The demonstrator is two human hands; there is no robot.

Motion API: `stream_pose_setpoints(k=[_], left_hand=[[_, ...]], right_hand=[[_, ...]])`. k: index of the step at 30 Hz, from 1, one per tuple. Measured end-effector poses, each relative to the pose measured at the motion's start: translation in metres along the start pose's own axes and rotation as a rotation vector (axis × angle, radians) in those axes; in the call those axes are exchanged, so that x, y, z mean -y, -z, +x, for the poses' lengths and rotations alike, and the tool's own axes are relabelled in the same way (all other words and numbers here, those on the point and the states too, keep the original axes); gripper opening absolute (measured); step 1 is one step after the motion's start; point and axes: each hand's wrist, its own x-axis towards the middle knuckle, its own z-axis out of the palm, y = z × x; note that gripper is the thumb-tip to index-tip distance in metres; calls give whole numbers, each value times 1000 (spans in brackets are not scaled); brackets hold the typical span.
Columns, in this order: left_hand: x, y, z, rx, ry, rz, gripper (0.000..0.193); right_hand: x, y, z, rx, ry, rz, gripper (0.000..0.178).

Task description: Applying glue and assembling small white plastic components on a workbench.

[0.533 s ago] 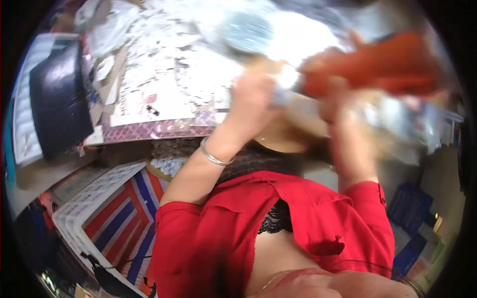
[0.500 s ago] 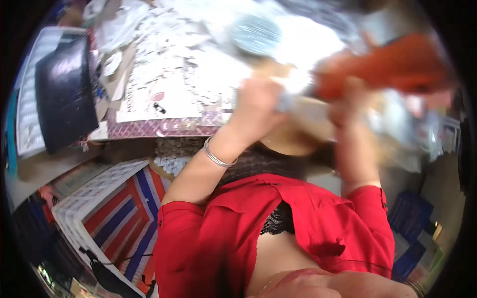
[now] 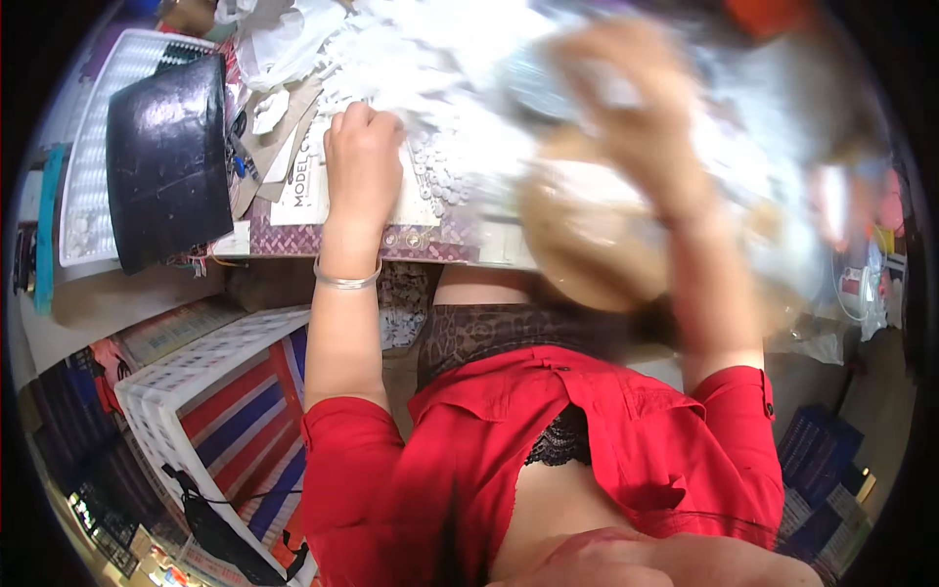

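My left hand (image 3: 362, 157) rests on the table as a closed fist, knuckles down on a white printed sheet (image 3: 308, 201) beside a heap of small white pieces (image 3: 440, 166). A silver bangle (image 3: 346, 281) sits on that wrist. My right hand (image 3: 636, 117) is raised over the table and badly blurred; something pale lies at its fingers, but I cannot make out what. Under it is a round tan dish (image 3: 587, 245), also blurred. An orange object (image 3: 773, 15) shows at the top edge.
A black pad (image 3: 161, 157) lies on a white gridded tray (image 3: 83, 205) at the left. Cardboard scraps and crumpled white paper (image 3: 284, 59) crowd the table's far left. A white crate (image 3: 147, 411) holding red-and-blue striped cloth stands below the table; blue crates (image 3: 822, 460) are at the lower right.
My left hand has dropped from the raised bundle to the table and closed into a fist. The right hand and the orange object have swung up and away toward the top edge.
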Motion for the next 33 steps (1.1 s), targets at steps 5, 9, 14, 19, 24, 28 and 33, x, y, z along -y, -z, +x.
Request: stream_pose_setpoints(k=[5,9,14,19,24,28,33], left_hand=[[4,0,11,-131,338,-580,9],[-16,13,4,-82,561,-977,11],[-97,5,-15,184,-208,-571,15],[-133,-40,0,310,-483,-615,18],[-158,-50,0,179,-263,-501,12],[-168,-58,-4,163,-245,-399,14],[-160,-59,-2,257,-255,-446,12]], right_hand=[[5,-105,22,261,-30,-337,21],[4,-102,22,209,-74,-69,12],[22,-1,-61,213,-467,24,12],[48,35,-141,416,-727,-29,15],[8,39,-134,282,-733,-6,13],[-26,14,-132,264,-617,-172,14],[-18,20,-140,295,-842,195,16]])
